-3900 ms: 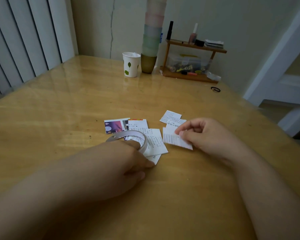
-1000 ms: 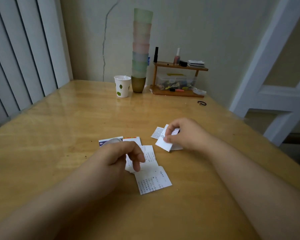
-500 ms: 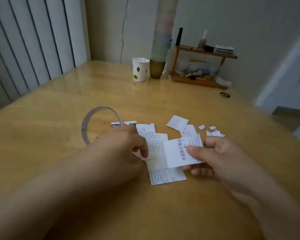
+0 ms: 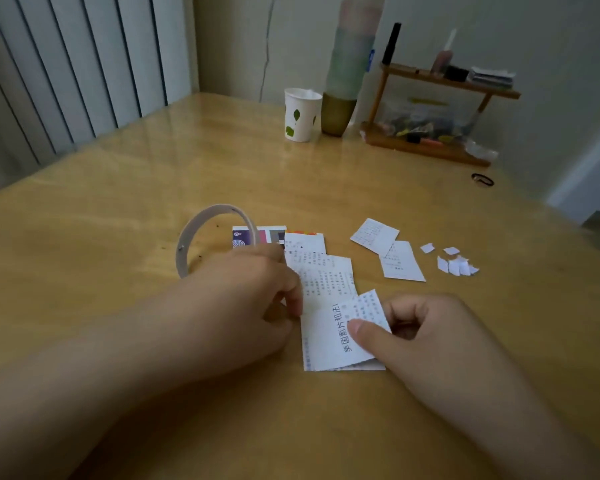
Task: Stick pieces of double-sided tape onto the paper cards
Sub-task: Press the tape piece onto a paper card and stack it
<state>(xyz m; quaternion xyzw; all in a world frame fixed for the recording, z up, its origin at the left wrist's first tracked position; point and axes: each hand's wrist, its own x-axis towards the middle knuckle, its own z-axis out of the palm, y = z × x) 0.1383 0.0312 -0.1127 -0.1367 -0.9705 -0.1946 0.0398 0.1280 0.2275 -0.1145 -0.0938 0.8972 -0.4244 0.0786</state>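
Observation:
A thin grey tape roll point(image 4: 201, 233) stands on edge on the wooden table, held from the near side by my left hand point(image 4: 246, 299), whose fingers curl around it. My right hand point(image 4: 420, 334) pinches a white printed paper card point(image 4: 329, 337), thumb on top, low over the table. My left fingertips touch that card's left edge. More printed cards point(image 4: 323, 271) lie just beyond it, along with a coloured card point(image 4: 253, 235). Two other white cards point(image 4: 388, 249) rest to the right.
Small white paper scraps point(image 4: 454, 263) lie right of the cards. At the back stand a paper cup point(image 4: 300, 114), a tall stack of cups point(image 4: 347, 67) and a wooden shelf point(image 4: 430, 109) of small items. A black hair tie point(image 4: 482, 180) lies near the right edge.
My right hand picked a card up from the right-hand group and brought it near, in front of me. My left hand lifted the tape roll onto its edge and now touches the card.

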